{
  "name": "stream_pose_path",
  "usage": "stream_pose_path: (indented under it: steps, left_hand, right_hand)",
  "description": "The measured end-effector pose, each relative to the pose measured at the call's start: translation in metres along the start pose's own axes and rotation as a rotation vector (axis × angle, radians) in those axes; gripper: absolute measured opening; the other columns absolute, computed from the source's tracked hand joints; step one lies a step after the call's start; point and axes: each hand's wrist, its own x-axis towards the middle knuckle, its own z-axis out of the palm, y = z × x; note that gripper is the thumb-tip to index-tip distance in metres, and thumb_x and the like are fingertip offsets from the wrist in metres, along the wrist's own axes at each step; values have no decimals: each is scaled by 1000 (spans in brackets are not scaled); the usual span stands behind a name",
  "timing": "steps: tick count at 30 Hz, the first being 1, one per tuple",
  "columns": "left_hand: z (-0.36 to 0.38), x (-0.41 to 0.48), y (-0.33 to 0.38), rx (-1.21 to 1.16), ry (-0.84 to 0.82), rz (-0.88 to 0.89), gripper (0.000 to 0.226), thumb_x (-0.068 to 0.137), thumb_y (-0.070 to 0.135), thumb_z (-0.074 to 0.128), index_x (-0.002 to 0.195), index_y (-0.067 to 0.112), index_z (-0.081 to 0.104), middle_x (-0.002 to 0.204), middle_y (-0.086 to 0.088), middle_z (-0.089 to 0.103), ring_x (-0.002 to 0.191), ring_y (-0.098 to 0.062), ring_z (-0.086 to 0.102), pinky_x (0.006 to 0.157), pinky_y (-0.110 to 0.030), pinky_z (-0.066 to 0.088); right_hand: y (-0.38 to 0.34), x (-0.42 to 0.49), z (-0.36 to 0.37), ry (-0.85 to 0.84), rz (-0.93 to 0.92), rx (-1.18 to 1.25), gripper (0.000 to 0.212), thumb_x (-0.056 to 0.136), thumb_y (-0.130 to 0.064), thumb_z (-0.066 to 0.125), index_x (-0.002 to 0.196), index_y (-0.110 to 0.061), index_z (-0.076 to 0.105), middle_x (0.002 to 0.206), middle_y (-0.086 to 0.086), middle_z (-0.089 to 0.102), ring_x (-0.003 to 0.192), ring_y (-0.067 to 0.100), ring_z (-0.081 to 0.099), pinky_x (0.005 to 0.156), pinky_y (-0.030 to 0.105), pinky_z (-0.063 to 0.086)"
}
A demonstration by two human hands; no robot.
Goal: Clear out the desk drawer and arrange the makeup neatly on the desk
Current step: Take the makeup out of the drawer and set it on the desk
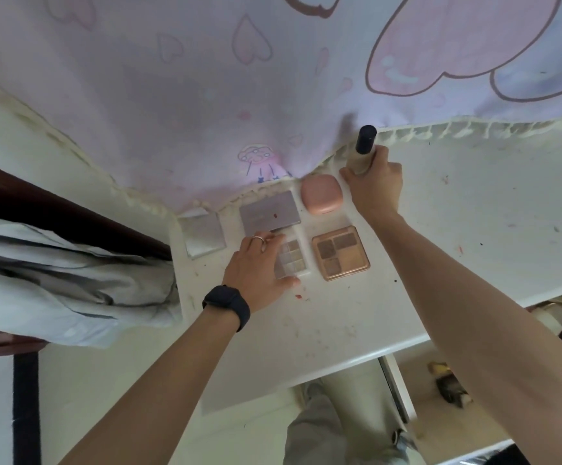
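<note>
The right hand (pixel 373 187) grasps a black-capped beige bottle (pixel 364 147) at the desk's (pixel 474 229) far edge, just right of a pink compact (pixel 321 193). The left hand (pixel 257 266) grips a clear palette (pixel 293 260) lying left of a brown palette (pixel 341 252).

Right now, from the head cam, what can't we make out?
All head view:
- drawer: mostly hidden by the desk edge and right forearm; contents blurred.
- tube: right hand wraps its body, only the black cap shows.
- clear palette: left hand covers its left side.
- mauve palette: lid print too small to read.
</note>
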Motion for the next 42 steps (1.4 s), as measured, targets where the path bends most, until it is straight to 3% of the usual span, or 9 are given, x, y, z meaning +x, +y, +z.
stream_pose_path:
  steps: [5,11,16,20,24,27,32,37,42]
  left_hand:
    - [-1,0,2,3,-29,-12,76,79,56,70,142,30,38,143,-1,40,132,-25,34,100,-40,46]
    - [-2,-4,6,-1,-8,-13,70,78,52,69,137,29,39,137,-1,43,129,-24,37,95,-36,44]
    - [-3,-6,11,39,-20,-30,70,80,50,68,140,27,38,140,-3,42,132,-24,34,97,-37,45]
    - [0,-8,13,70,-21,-64,76,83,49,67,147,26,34,147,-4,40,137,-24,32,101,-39,43]
    - [-3,-11,23,118,-26,-95,80,80,50,69,147,27,32,146,-8,42,133,-29,36,101,-42,43]
    - [3,-28,44,172,110,-78,82,78,43,74,148,20,37,145,-13,45,130,-34,40,102,-46,42]
    - [63,-87,116,-116,406,151,49,80,14,75,127,16,60,132,-5,56,117,-24,49,86,-44,56]
    - [139,-130,200,-320,187,377,34,79,9,74,111,19,70,110,1,64,99,-19,62,77,-28,55]
    - [201,-118,260,-313,-300,179,36,95,29,56,130,26,56,123,-2,58,109,-22,58,87,-35,52]
  right_hand:
    - [-1,1,3,-29,14,-16,52,87,-32,74,124,-6,48,105,14,66,109,35,49,75,31,34]
    - [5,-8,-20,-158,12,11,69,88,-22,74,145,-8,37,133,13,58,120,32,52,93,34,41]
    - [29,-57,-67,-164,2,70,54,93,-21,66,143,-13,46,141,4,58,125,23,56,107,36,44]
    - [69,-121,-98,-87,-146,-115,40,93,-15,66,131,-9,61,136,7,62,129,31,51,110,35,37]
    - [103,-167,-112,-27,-236,-336,37,94,-19,67,128,-6,66,141,14,60,135,37,49,110,52,42]
    - [115,-185,-118,-56,-309,-331,39,98,-20,64,134,-3,62,147,20,52,141,38,44,118,48,34]
    - [150,-232,-139,28,-253,-144,33,95,-7,62,127,-5,64,146,14,54,138,31,47,110,39,45]
    - [219,-294,-176,20,-46,-196,32,87,3,67,119,0,68,132,16,62,125,36,56,102,50,50]
    - [259,-309,-213,-2,73,-284,36,85,4,68,120,2,65,123,19,64,113,40,60,93,52,54]
